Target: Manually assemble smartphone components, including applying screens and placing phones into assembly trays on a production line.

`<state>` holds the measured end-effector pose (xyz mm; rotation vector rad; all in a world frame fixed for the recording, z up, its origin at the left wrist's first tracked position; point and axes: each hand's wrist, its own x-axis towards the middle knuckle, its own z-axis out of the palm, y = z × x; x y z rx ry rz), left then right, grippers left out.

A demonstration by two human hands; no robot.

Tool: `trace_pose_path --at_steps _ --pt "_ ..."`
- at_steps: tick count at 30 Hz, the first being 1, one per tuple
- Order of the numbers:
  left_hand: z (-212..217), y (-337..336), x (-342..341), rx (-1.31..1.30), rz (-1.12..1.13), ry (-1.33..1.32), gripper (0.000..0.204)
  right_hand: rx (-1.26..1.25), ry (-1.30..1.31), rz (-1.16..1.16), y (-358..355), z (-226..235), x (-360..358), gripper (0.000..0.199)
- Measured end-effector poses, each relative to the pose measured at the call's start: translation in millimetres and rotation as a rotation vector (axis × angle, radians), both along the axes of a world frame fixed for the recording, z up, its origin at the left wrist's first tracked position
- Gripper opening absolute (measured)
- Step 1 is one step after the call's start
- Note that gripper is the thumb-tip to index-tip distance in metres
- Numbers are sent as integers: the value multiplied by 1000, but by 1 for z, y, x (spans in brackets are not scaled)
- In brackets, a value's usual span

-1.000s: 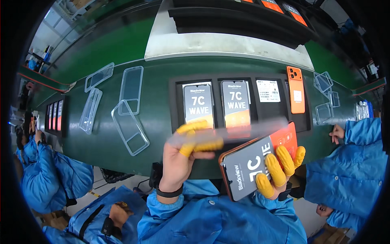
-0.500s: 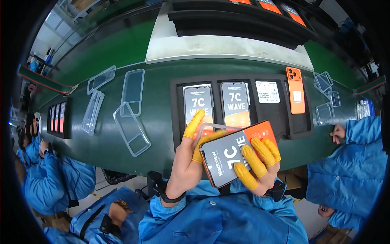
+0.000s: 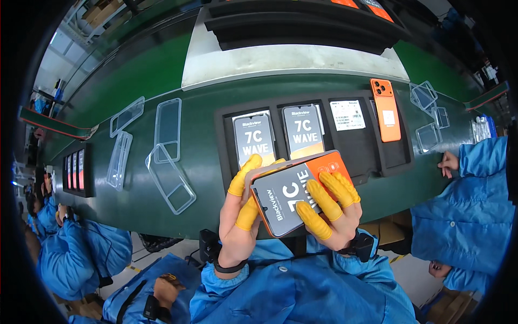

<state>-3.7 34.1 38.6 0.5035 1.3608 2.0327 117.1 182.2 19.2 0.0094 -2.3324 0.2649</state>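
In front of my chest, an orange smartphone (image 3: 278, 202) with a printed film on its screen is tilted, screen toward me. My right hand (image 3: 334, 218), in yellow finger cots, lays its fingers across the screen and grips it. My left hand (image 3: 237, 213), also in finger cots, holds a clear phone case (image 3: 288, 161) behind the phone's upper long edge. Whether the phone is fully seated in the case is hidden. Just beyond, a black foam tray (image 3: 222, 129) holds two filmed phones, the left one (image 3: 252, 132) and the middle one (image 3: 302, 127).
An orange phone (image 3: 384, 116) lies back up on the tray's right side, near a white label (image 3: 348, 115). Several clear cases (image 3: 168, 129) lie left, more (image 3: 429, 137) right. Black trays (image 3: 302, 32) are stacked at the back. Co-workers in blue sit both sides; one hand (image 3: 447, 163) rests nearby.
The phone and the clear case have come closer together, the case now lying along the phone's edge. Both hands have shifted slightly left in the picture, as has the whole scene.
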Motion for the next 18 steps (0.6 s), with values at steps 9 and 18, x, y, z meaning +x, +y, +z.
trace_pose_path --at_steps 9,18 --pt "2 2 1 147 9 105 70 -27 -22 44 5 7 -14 44" --pt "-10 3 12 28 -7 -38 65 -551 -497 249 52 35 -1 90"
